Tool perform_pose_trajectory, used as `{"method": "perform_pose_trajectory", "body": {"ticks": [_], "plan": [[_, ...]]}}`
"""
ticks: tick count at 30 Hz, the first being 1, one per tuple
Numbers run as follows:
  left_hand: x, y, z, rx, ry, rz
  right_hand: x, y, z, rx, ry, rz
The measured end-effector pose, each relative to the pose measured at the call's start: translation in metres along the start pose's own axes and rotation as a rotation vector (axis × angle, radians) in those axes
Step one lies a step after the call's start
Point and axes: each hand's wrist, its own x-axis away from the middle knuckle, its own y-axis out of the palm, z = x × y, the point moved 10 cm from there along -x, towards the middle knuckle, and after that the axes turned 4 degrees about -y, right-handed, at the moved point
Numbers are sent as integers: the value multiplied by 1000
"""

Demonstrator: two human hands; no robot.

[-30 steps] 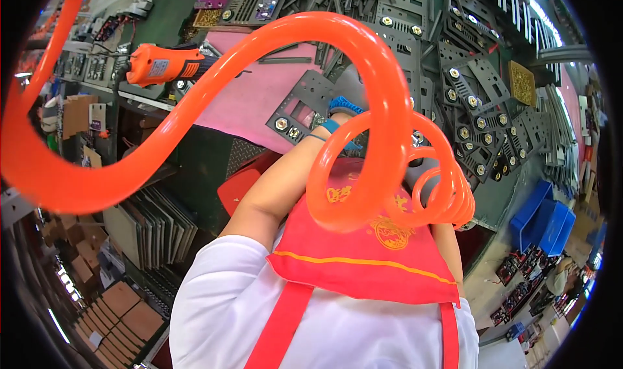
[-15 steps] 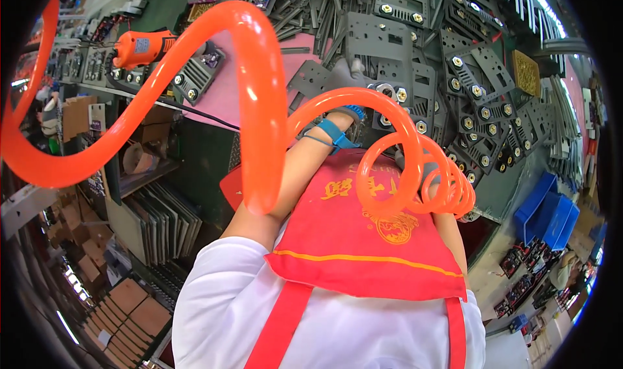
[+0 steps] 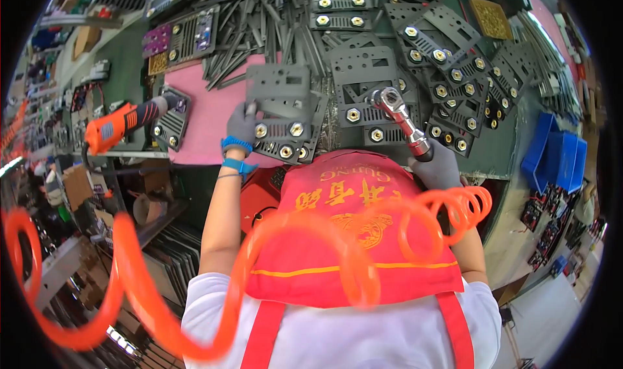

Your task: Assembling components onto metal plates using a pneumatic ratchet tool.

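OK, the orange coiled hose point(image 3: 237, 285) now hangs low over the red apron point(image 3: 415, 281); half a second ago it arched up across the bench point(image 3: 496, 158) and partly covered the right hand. Apron shows yellow writing plus a round emblem, all upside down from here. Gloved right hand point(image 3: 440, 168) is closed round a ratchet wrench point(image 3: 405, 126), head pointing up-left, near the plates. Gloved left hand point(image 3: 241, 126) has moved left to the pink mat point(image 3: 211, 103), fingers narrow on a grey plate's point(image 3: 279, 87) left edge. That plate lies just right of the hand, overlapping others with brass nuts point(image 3: 296, 129). Off left: orange power screwdriver point(image 3: 120, 126), label unreadable. Farther back, heaped grey strips point(image 3: 272, 25).
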Motion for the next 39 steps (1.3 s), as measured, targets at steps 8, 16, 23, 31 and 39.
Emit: {"method": "perform_pose_trajectory", "body": {"ticks": [8, 16, 23, 31, 39], "plan": [[39, 71, 169, -258, 298, 64, -1, -1, 53, 170, 113, 29], [30, 179, 147, -3, 91, -201, -11, 26, 89, -6, 98, 38], [28, 186, 138, 191, -10, -246, -6, 30, 102, -197, -6, 78], [21, 176, 142, 241, -69, -199, -15, 16, 85, -211, 20, 29], [15, 179, 137, 282, -64, -190, -20, 23, 85, -134, 21, 17]]}}
